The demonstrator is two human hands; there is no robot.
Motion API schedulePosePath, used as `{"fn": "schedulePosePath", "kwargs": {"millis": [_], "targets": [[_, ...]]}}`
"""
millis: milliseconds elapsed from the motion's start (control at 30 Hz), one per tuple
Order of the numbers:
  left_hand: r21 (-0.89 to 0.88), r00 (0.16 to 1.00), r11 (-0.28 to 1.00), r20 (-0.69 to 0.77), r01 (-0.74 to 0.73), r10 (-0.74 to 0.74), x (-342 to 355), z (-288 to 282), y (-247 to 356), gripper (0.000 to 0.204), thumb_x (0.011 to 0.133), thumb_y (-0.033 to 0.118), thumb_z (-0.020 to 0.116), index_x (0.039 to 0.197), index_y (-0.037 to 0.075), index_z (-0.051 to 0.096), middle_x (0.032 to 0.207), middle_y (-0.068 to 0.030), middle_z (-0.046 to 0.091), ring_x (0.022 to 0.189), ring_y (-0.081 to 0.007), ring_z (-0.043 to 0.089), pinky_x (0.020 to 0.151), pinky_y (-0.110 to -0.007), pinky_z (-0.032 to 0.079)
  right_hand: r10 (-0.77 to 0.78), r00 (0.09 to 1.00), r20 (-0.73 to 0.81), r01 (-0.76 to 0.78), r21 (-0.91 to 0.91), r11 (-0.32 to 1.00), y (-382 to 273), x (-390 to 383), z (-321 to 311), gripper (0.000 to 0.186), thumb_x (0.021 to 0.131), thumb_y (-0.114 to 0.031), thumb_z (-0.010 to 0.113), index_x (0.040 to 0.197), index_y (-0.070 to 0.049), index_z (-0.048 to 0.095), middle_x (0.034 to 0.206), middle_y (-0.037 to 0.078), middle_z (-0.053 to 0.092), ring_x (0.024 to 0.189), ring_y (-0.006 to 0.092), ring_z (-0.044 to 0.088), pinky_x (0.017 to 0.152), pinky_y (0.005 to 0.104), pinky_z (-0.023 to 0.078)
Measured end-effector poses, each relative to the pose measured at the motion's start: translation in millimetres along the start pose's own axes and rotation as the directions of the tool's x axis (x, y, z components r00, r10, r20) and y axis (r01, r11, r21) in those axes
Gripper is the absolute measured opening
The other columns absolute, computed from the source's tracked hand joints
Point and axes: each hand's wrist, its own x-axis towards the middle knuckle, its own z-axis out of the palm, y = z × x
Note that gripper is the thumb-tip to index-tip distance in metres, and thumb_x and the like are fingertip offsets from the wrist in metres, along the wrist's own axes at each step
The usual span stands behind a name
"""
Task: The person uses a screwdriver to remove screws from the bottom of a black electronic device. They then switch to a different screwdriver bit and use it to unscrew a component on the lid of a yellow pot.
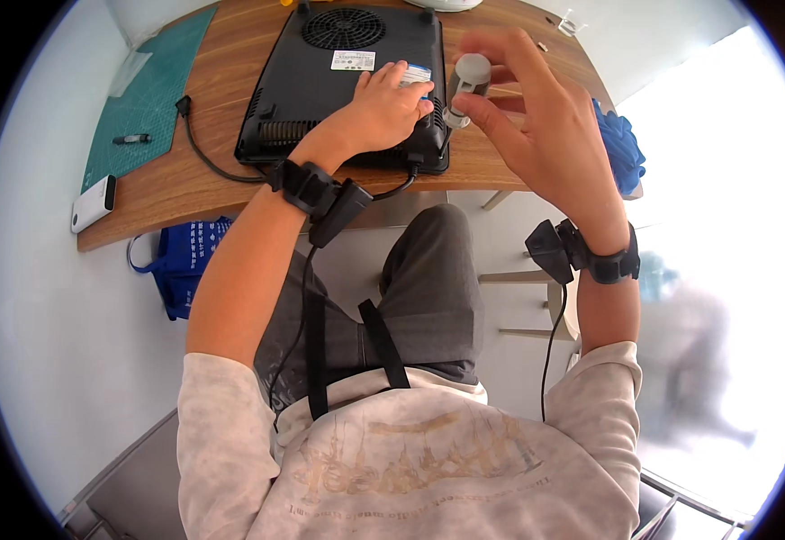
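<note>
A black flat appliance (293, 85), which looks like an induction cooker, lies underside up on the table with its round fan grille at the far end. My left hand (383, 112) rests on its right part, fingers spread and holding nothing. Beside those fingertips is a blue-and-white label (418, 75), partly hidden by them. Over the cooker's right edge, my right hand (536, 117) grips a screwdriver (470, 79) with a grey-capped handle between thumb and fingers. Its thin shaft points down at the cooker's near right corner; whether the tip touches cannot be seen.
A green cutting mat (149, 99) covers the table's left side, with a dark pen-like object (131, 139) on it. The cooker's power cord (196, 148) ends in a plug nearby. A white power bank (94, 205) sits at the left edge. Blue cloth (620, 148) lies at the right.
</note>
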Motion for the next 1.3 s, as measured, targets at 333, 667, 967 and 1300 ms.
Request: {"fn": "schedulePosePath", "kwargs": {"millis": [333,667,967,1300], "targets": [[0.027,0.993,0.999,-0.114,-0.039,0.042,-1,8,-1,0.038,0.105,0.029,0.047,0.134,0.008,0.057,0.149,-0.0309,0.038,0.136,-0.0458,0.038,0.113,-0.052,0.03,0.05,0.997,-0.06,-0.051,-0.015,0.999,6,5,-13,0.027,0.088,-0.004,0.069,0.115,-0.004,0.065,0.113,0.006,0.072,0.104,0.02,0.071,0.085,0.0348,0.062],[0.0,0.998,0.999,-0.056,-0.037,0.037,1,8,-5,0.043,0.105,0.037,0.045,0.138,0.012,0.057,0.149,-0.0342,0.037,0.143,-0.0449,0.032,0.116,-0.057,0.023,-0.049,0.999,-0.018,0.048,-0.033,0.998,1,15,-12,0.031,0.081,-0.016,0.082,0.105,-0.003,0.067,0.096,0.005,0.072,0.087,0.0156,0.07,0.078,0.0316,0.062],[-0.009,0.999,1.0,-0.034,-0.028,0.028,2,5,-2,0.044,0.105,0.037,0.044,0.139,0.011,0.056,0.15,-0.0342,0.036,0.144,-0.0451,0.03,0.116,-0.057,0.022,-0.097,0.988,-0.123,0.073,-0.187,0.98,10,14,-4,0.028,0.084,-0.021,0.08,0.098,-0.004,0.064,0.085,0.005,0.068,0.076,0.0153,0.068,0.07,0.0304,0.061],[0.002,1.0,1.0,-0.017,-0.011,0.011,-1,-1,1,0.045,0.106,0.037,0.043,0.139,0.01,0.056,0.15,-0.0336,0.035,0.144,-0.0445,0.03,0.116,-0.058,0.022,0.0,1.0,0.002,0.0,-0.039,0.999,-5,9,-5,0.029,0.087,-0.019,0.078,0.113,-0.011,0.068,0.097,0.007,0.071,0.079,0.0161,0.071,0.072,0.0291,0.06]]}}
